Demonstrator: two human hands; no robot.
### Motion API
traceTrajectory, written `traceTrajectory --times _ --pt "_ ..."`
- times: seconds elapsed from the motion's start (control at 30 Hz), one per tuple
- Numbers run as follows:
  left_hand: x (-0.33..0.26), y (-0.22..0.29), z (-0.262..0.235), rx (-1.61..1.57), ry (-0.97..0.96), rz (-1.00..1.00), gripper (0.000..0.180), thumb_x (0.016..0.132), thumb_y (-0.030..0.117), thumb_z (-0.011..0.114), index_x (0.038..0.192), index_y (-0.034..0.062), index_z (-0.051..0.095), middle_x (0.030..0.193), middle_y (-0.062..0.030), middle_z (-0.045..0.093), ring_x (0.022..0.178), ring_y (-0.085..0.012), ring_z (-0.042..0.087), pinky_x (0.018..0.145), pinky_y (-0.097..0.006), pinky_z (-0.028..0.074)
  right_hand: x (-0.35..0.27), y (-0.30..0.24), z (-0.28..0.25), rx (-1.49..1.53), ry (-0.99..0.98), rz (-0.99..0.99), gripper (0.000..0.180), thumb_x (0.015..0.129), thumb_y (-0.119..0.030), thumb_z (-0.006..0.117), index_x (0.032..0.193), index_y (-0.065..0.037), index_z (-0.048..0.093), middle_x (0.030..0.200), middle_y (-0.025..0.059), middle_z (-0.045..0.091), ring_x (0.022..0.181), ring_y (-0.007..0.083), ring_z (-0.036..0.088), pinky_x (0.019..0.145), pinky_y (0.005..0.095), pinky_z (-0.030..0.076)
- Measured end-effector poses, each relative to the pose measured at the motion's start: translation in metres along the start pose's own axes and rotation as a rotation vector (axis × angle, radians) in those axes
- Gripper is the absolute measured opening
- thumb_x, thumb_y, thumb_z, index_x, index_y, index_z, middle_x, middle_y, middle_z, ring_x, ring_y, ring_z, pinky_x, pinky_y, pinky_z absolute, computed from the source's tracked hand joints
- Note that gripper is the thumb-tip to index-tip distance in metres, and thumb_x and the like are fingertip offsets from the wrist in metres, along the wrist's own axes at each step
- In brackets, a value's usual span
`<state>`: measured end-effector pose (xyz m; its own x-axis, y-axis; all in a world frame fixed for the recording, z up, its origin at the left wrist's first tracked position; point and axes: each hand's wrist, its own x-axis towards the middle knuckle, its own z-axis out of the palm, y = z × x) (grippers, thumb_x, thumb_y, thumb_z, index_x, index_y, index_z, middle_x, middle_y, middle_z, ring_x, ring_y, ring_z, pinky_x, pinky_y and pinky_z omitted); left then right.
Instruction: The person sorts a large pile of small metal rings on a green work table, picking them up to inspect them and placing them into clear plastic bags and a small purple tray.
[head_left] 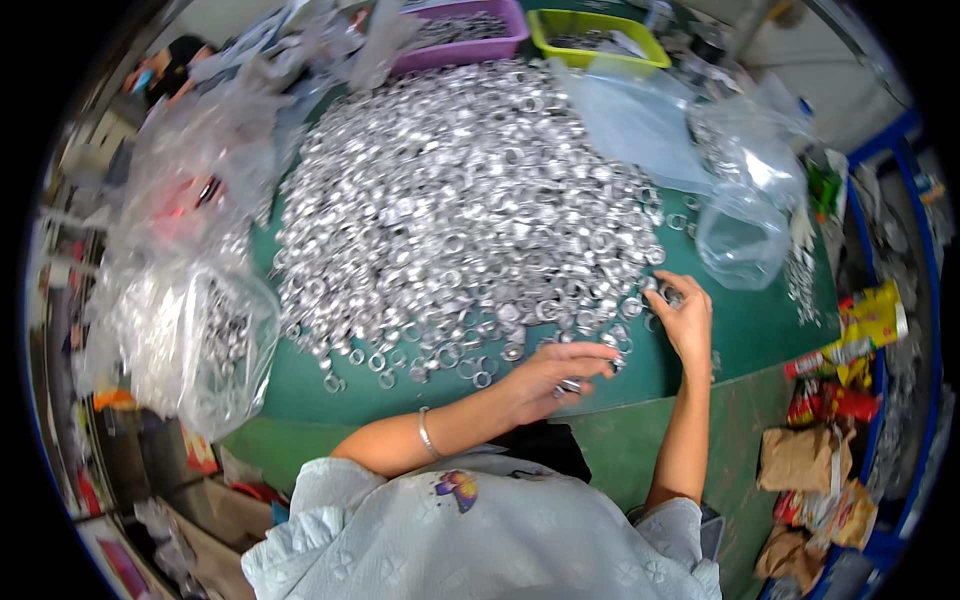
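Observation:
A wide heap of small silvery metal rings (450,190) covers the middle of the green table (640,375). My left hand (545,378) is at the heap's near right edge, its fingers curled round a few metal rings (570,386). Other rings touch or lie just beyond its fingertips; I cannot tell which. To the right of it, my right hand (686,315) pinches a metal ring (672,295) between thumb and fingers, at the right border of the heap. Loose rings lie flat along the near side.
Clear plastic bags with metal parts stand left (235,350) and right (745,230). Behind the heap are a purple bin (515,40) and a yellow-green bin (600,55) of parts. A blue-framed rack (880,300) and food packets (835,400) stand at the right.

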<state>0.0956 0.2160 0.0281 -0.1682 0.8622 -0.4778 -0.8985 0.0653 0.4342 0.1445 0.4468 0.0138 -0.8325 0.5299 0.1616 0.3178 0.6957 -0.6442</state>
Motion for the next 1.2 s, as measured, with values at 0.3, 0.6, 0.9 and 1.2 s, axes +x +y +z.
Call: traceTrajectory --times 0.3,0.6,0.9,1.2 --pt "-0.02 -0.018 -0.012 -0.146 -0.137 0.072 0.037 0.089 0.02 0.055 0.124 0.0078 0.051 0.111 -0.0067 0.056 0.091 -0.0141 0.056 0.072 -0.026 0.045 -0.011 -0.008 -0.013 0.56 -0.19 0.387 0.023 0.079 -0.015 0.067 0.091 0.004 0.064 0.072 0.0061 0.058 0.057 0.007 0.051 0.042 0.0205 0.034" --pt "-0.034 -0.035 -0.031 -0.719 -0.39 0.025 0.033 0.091 0.023 0.039 0.113 0.0015 0.053 0.114 -0.0156 0.056 0.106 -0.0293 0.054 0.096 -0.046 0.04 -0.079 -0.118 0.011 0.467 -0.419 -0.476 0.032 0.055 -0.005 0.077 0.085 -0.001 0.068 0.088 0.0095 0.061 0.079 0.0213 0.061 0.064 0.0302 0.049" --pt "-0.065 -0.041 -0.063 -0.707 -0.162 0.223 0.038 0.092 0.041 0.046 0.104 0.008 0.058 0.102 -0.0088 0.06 0.096 -0.0216 0.058 0.086 -0.039 0.045 -0.102 -0.161 0.041 -0.072 -0.435 -0.825 0.045 0.066 -0.017 0.072 0.108 -0.01 0.059 0.114 0.0049 0.053 0.107 0.0279 0.047 0.087 0.0445 0.033" --pt "-0.139 -0.042 -0.094 -0.826 -0.036 0.482 0.028 0.086 0.029 0.056 0.102 0.0056 0.058 0.102 -0.0155 0.057 0.098 -0.0319 0.056 0.077 -0.04 0.05 -0.102 -0.17 0.065 0.439 -0.645 -0.71 0.037 0.07 -0.008 0.068 0.106 0.0 0.06 0.111 0.0124 0.058 0.105 0.033 0.053 0.089 0.0406 0.04"
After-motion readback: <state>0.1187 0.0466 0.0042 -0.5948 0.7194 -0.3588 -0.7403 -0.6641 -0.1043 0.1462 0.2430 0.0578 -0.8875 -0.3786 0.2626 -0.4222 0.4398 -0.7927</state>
